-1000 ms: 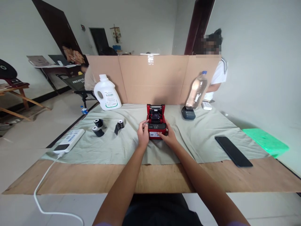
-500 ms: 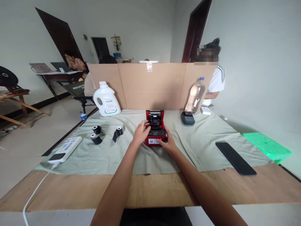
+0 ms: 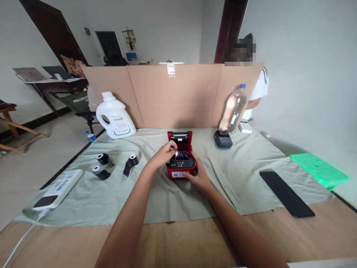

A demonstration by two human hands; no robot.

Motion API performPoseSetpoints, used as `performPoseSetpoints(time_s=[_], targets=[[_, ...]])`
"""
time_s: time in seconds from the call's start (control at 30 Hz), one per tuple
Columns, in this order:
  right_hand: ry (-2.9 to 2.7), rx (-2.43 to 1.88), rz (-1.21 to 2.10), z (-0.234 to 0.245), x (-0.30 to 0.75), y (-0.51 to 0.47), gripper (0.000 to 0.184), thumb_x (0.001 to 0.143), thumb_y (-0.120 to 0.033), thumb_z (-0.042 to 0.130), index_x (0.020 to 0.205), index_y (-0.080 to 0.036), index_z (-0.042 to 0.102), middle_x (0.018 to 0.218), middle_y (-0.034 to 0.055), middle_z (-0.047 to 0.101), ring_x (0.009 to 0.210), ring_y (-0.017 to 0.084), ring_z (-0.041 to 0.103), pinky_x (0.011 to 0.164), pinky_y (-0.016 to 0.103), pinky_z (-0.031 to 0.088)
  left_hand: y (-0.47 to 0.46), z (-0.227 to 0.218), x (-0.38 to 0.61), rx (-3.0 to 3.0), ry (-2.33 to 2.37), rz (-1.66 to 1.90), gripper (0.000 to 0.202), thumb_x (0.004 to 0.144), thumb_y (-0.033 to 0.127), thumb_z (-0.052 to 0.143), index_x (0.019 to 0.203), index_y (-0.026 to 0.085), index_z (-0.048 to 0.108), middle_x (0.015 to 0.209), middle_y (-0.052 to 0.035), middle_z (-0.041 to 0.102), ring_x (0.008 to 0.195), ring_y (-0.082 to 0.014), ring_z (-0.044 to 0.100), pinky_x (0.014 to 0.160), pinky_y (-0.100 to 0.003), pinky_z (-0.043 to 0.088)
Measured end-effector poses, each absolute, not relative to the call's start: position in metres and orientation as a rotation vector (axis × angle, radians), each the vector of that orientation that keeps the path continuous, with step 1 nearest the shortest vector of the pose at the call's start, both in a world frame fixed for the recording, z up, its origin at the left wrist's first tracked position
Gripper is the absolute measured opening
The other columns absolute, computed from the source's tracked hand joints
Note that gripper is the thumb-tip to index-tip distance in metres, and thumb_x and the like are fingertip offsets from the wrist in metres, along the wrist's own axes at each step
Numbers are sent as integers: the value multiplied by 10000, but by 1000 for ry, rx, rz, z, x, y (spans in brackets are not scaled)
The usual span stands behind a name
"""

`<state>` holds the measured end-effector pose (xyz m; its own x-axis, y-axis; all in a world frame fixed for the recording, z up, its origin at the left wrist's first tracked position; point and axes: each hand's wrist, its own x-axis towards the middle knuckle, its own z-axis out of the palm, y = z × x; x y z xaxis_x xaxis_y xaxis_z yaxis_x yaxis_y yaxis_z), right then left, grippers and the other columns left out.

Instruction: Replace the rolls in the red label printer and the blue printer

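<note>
A small red and black label printer (image 3: 180, 174) stands on the cloth in front of me with its lid (image 3: 180, 137) raised. A glossy black label strip (image 3: 182, 155) lies over the front edge of its opening. My left hand (image 3: 165, 153) is closed, thumb and fingers pinched at the strip's left end. Around the printer's right side wraps my right hand (image 3: 199, 175), its thumb on the front by a white sticker. Farther left lie black label rolls: one with a loose tail (image 3: 131, 162), another roll (image 3: 100, 172) and a third roll (image 3: 103, 159) behind it.
A white jug (image 3: 116, 121) and a clear bottle (image 3: 233, 109) stand before a cardboard screen (image 3: 173, 96). A dark grey device (image 3: 223, 139), a phone (image 3: 287, 193) and a white power strip (image 3: 60, 189) lie on the cloth. A person (image 3: 258, 89) is behind the screen.
My left hand has lifted slightly and pinched the label strip, which now shows over the printer's front edge. My right hand keeps its hold on the printer. The view has shifted.
</note>
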<state>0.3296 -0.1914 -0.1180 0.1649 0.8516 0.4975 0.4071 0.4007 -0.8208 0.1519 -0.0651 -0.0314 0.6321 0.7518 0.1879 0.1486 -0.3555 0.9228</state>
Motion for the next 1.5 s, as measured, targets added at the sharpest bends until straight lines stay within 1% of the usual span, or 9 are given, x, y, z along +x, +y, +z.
performPoseSetpoints(time_s=[0.2, 0.4, 0.53, 0.77, 0.97, 1.07, 1.17, 1.3, 1.5], targets=[[-1477, -1207, 455, -116, 331, -191, 903, 768, -458, 791, 1536, -286, 348, 1575, 102, 382, 1465, 321, 347, 1218, 529, 291, -61, -15, 167, 1962, 626, 570, 224, 776, 278, 659, 977, 187, 623, 995, -69, 740, 967, -208, 697, 810, -295, 538], [-1463, -1212, 479, -117, 332, -189, 889, 763, -432, 789, 1529, -288, 360, 1591, 102, 352, 1473, 323, 332, 1205, 545, 311, -37, 18, 186, 2278, 839, -144, 458, 684, 132, 645, 1136, 155, 713, 891, -59, 759, 524, -145, 594, 515, -254, 466], [-1449, -1198, 506, -118, 331, -188, 881, 765, -405, 785, 1529, -295, 360, 1603, 102, 330, 1473, 329, 332, 1176, 553, 357, -37, 20, 194, 2501, 929, -329, 445, 562, 19, 607, 957, 151, 762, 778, -57, 751, 582, -180, 623, 594, -266, 486], [-1444, -1145, 510, -119, 332, -186, 875, 759, -376, 789, 1525, -302, 373, 1585, 101, 361, 1452, 349, 362, 1163, 575, 367, -58, 20, 201, 2634, 995, -36, 345, 509, -7, 641, 722, 239, 754, 823, -70, 756, 873, -306, 694, 822, -366, 519], [-1444, -1161, 504, -116, 332, -188, 863, 764, -389, 782, 1520, -279, 382, 1572, 116, 378, 1459, 348, 351, 1158, 564, 378, -70, 41, 150, 2427, 747, 451, 257, 680, 206, 701, 932, 196, 747, 931, -54, 739, 793, -214, 678, 705, -288, 526], [-1442, -1166, 507, -115, 331, -189, 858, 768, -383, 778, 1520, -276, 381, 1579, 118, 367, 1466, 340, 341, 1148, 550, 396, -73, 34, 94, 2073, 982, 965, 465, 714, 370, 727, 1136, 184, 662, 1128, -72, 682, 744, -161, 671, 577, -234, 497], [-1431, -1174, 516, -114, 331, -189, 859, 765, -356, 777, 1521, -289, 376, 1582, 106, 368, 1458, 337, 357, 1154, 560, 386, -68, 8, 35, 1800, 1324, 1330, 462, 720, 440, 701, 1083, 171, 602, 1115, -78, 658, 634, -139, 660, 438, -202, 406], [-1422, -1180, 532, -115, 331, -188, 865, 764, -356, 780, 1524, -293, 372, 1577, 105, 373, 1455, 345, 359, 1135, 570, 411, -59, -36, -22, 1607, 1825, 1502, 370, 727, 438, 701, 968, 182, 586, 941, -40, 681, 617, -140, 635, 556, -247, 479], [-1404, -1152, 620, -114, 331, -190, 882, 768, -400, 787, 1534, -299, 363, 1574, 108, 377, 1410, 364, 424, 1079, 548, 484, -61, -66, -45, 1586, 2416, 1337, 455, 793, 565, 667, 1102, 231, 660, 971, -132, 717, 974, -344, 637, 792, -429, 477]])
